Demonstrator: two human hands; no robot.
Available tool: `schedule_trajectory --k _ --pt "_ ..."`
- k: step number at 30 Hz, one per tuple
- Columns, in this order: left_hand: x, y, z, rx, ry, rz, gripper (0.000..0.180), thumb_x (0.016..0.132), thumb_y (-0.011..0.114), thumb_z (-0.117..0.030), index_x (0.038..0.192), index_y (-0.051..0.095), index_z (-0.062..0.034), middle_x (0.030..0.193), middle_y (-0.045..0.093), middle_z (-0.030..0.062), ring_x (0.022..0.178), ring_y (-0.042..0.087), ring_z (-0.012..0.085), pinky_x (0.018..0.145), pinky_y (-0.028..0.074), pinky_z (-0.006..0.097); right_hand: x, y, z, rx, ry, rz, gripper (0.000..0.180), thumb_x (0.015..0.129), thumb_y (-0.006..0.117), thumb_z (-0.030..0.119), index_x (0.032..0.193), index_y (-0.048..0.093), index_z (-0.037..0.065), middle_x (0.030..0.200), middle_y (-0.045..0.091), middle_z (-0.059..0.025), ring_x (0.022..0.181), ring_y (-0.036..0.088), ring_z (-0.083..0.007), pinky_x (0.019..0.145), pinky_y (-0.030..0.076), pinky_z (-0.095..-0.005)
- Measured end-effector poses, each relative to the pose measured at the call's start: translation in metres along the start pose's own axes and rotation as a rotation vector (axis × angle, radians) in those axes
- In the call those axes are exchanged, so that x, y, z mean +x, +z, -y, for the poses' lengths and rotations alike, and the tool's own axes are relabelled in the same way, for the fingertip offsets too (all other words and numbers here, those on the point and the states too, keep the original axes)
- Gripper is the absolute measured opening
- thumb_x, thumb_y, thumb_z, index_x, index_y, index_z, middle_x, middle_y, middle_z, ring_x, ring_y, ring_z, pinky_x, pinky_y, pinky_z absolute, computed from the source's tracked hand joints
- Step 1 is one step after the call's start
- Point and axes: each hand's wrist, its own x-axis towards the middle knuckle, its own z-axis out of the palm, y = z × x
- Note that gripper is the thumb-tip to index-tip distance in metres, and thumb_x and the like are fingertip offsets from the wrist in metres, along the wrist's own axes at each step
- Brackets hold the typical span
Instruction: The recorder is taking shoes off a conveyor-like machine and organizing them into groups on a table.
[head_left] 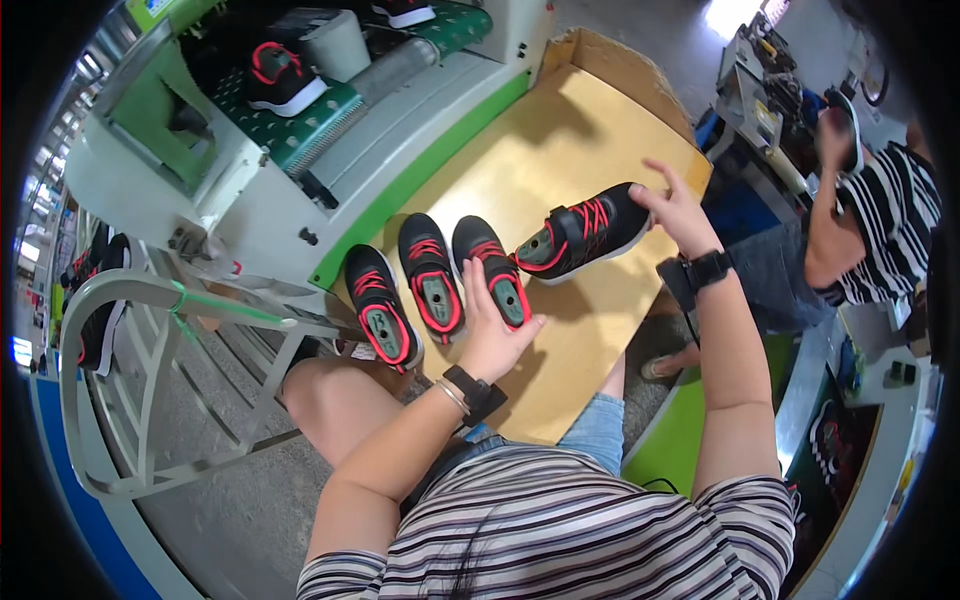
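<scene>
four shoes (436,290) share one table (580,340), left grip (495,335) and right grip (682,210) spread against two.

Place: recognisable as a shoe workshop
Green conveyor (310,128): a shoe (287,82) is borne
Table (585,345): matching shoes (430,272) are lined up

Horizontal stripes right across the striped shirt (580,515), dark on pale; short sleeves (752,520) carry the same banding; light-blue denim shorts (597,432) below; the left wrist (474,372) sports a black strap (462,380) and slim bangles (452,397); the right wrist (706,249), a black band (712,267), boxy dark unit (677,284), thin cable (692,328)!
</scene>
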Motion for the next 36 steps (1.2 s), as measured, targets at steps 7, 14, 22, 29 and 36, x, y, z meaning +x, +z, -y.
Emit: schedule_trajectory --k 7,14,22,29,36 --pt "0.012 0.013 -0.002 -0.035 -0.013 -0.092 0.108 0.08 0.082 -0.021 0.159 0.011 -0.0013 0.164 0.01 0.0307 0.154 0.012 0.0441 0.125 0.015 0.05 -0.038 0.09 -0.088 0.138 -0.166 -0.122 0.092 0.098 0.067 0.046 0.162 0.018 0.004 0.167 0.019 -0.0229 0.156 0.014 -0.0361 0.123 0.022 -0.0493" --pt "0.014 -0.002 0.001 -0.11 -0.044 -0.016 0.099 0.079 0.074 -0.01 0.157 0.015 -0.001 0.163 0.01 0.031 0.154 0.014 0.0429 0.125 0.019 0.046 -0.014 0.168 -0.023 -0.575 -0.607 -0.384 0.067 0.099 0.063 0.039 0.153 0.043 0.006 0.164 0.031 -0.0198 0.153 0.022 -0.0422 0.123 0.014 -0.0596" --pt "0.018 -0.082 -0.039 -1.024 -0.56 0.165 0.086 0.078 0.071 -0.001 0.154 0.032 -0.0013 0.133 0.058 0.0131 0.122 0.059 0.0252 0.107 0.046 0.036 -0.067 0.161 -0.085 -0.39 -0.218 -0.428 0.102 0.092 0.072 0.04 0.162 0.01 -0.001 0.166 0.018 -0.0273 0.152 0.027 -0.0405 0.123 0.024 -0.0497" --pt "0.057 -0.157 -0.14 -0.755 -0.012 -0.212 0.079 0.084 0.064 0.003 0.155 0.03 -0.0015 0.132 0.056 0.0116 0.114 0.06 0.0213 0.101 0.049 0.034 -0.051 0.166 -0.111 0.151 -0.145 -0.545 0.111 0.08 0.08 0.021 0.161 0.007 0.001 0.162 0.02 -0.0277 0.152 0.02 -0.0402 0.124 0.022 -0.0448" --pt "0.172 -0.221 -0.09 -0.107 -0.019 -0.659 0.092 0.074 0.073 -0.007 0.153 0.027 0.0033 0.147 0.04 0.026 0.135 0.045 0.0348 0.114 0.037 0.041 -0.122 0.156 -0.085 0.376 -0.199 0.005 0.093 0.081 0.068 0.0 0.161 0.02 0.0 0.15 0.046 -0.0199 0.137 0.05 -0.0281 0.114 0.04 -0.0356"
